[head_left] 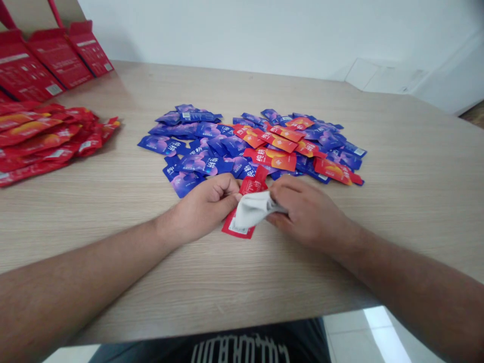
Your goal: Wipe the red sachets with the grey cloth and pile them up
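Dark clothing with white block lettering (207, 348) fills the bottom edge, just below the edge of a pale wood-grain table (397, 201). Both bare forearms reach forward across the tabletop. The left hand (202, 206) is closed, its fingers curled and pinching one side of a glossy red sachet (237, 228). The right hand (308, 214) is also closed, gripping a crumpled white piece (251, 209) that lies across the sachet; its material is hard to tell. Just ahead, touching neither hand, lies a loose, overlapping heap of shiny blue and red sachets (227, 146), printed with bold Chinese characters too small to read reliably. Farther left lies a slippery pile of red sachets (41, 138), beyond it upright red cardboard cartons (56, 58) with white labels.
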Demonstrator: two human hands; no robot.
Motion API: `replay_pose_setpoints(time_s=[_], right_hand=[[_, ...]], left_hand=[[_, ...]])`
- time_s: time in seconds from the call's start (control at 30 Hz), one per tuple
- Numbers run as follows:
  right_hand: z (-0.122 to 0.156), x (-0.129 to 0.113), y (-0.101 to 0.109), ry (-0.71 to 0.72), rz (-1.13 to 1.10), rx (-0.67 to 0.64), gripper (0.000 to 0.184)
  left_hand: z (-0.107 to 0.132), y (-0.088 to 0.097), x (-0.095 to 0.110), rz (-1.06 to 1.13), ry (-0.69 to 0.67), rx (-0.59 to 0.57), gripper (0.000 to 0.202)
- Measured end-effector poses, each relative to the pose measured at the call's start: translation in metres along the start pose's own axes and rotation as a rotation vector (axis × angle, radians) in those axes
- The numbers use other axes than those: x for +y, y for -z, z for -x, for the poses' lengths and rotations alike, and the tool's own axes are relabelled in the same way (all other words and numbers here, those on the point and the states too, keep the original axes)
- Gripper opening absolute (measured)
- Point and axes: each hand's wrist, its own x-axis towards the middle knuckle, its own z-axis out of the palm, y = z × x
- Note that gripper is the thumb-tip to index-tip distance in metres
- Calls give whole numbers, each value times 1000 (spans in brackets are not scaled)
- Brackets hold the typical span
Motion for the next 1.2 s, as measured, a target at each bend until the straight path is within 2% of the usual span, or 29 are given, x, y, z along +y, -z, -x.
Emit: replay_pose_setpoints(time_s=[0.07,0.1,0.2,0.27,0.47,0.67,0.87,0.93,1.07,1.13,1.2], right_hand=[[-1,3,-1,-57,11,39,13],[-1,2,-1,-43,0,28,13],[1,-6,-3,121,-53,-96,5],[2,-8,-3,172,-53,-136,5],[-2,7,0,-62,20,32,15],[-1,-5,-2,128,-32,-119,4],[-2,13,0,-131,55,81,18],[-2,10,-2,-80,22,33,18],[0,-2,-3,111,-54,-125,6],[-1,0,-2,56,-29,-79,8],[-2,8,0,-75,26,30,14]], left_hand=[[0,-1,0,1,9,15,17],[0,-1,0,4,12,22,16],[0,-1,1,-11,12,31,17],[0,-1,2,-22,5,30,17],[1,-1,1,-16,22,38,18],[1,-1,-2,15,18,23,19],[0,0,-1,16,17,18,18],[0,0,0,18,23,25,17],[1,0,0,11,21,0,20],[1,0,-1,11,15,-5,20],[1,0,-1,16,8,0,20]])
